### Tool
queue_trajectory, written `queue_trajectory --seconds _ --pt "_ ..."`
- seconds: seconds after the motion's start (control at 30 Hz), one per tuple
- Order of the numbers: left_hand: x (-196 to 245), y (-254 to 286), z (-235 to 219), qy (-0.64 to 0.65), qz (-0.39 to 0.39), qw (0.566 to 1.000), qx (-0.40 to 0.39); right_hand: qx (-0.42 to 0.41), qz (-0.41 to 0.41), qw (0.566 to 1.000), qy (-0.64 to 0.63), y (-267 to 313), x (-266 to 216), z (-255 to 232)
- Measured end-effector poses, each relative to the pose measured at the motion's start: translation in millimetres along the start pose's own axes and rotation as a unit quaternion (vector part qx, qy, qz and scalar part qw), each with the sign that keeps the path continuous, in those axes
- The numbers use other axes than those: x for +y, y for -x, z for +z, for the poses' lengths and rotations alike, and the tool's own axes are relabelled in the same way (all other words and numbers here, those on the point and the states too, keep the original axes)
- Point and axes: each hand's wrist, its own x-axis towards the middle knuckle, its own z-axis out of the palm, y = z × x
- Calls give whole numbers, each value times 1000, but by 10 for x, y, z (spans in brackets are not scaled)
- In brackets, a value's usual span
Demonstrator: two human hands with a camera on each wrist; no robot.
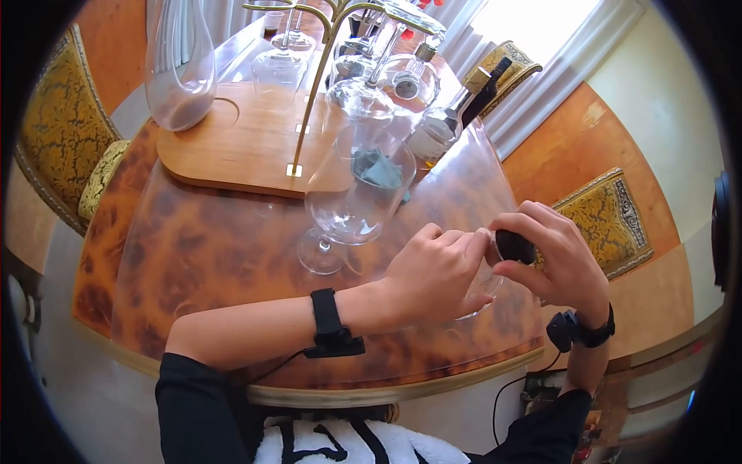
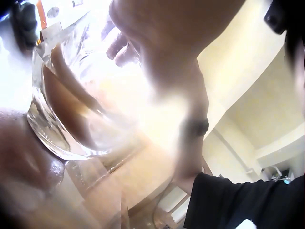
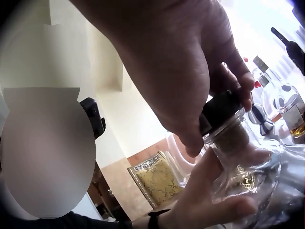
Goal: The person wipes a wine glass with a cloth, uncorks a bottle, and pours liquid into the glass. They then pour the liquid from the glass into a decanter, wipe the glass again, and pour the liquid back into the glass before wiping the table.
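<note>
A clear glass bottle (image 3: 274, 174) with a gold emblem is held low over the front right of the table. My left hand (image 1: 437, 271) grips it below the neck, thumb and fingers spread around the glass. Above it, my right hand (image 1: 560, 259) pinches a black-topped stopper (image 3: 220, 112) between thumb and fingers. The stopper's cork (image 3: 233, 138) shows through the glass at the bottle's mouth. In the head view the black top (image 1: 514, 246) shows between my hands, which cover most of the bottle. Bright glare washes out part of the left wrist view.
A large stemmed glass (image 1: 348, 203) stands left of my hands, with a grey-green cloth (image 1: 377, 168) behind it. Farther back are a wooden board (image 1: 239, 166) with a brass glass stand (image 1: 309, 108), a decanter (image 1: 182, 77), a liquor bottle (image 1: 433, 139) and a dark wine bottle (image 1: 487, 93).
</note>
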Motion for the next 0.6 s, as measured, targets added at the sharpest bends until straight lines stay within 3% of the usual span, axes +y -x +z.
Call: queue_trajectory --seconds 0.27,0.5,0.6 --pt "13 0 -14 -10 -6 1000 2 -125 -103 985 -56 -89 84 -252" --pt "32 7 -24 -17 -22 999 -16 -177 -110 976 -66 -163 121 -344" --pt "45 8 -27 -22 -34 999 -32 -148 -45 983 -99 -170 66 -370"
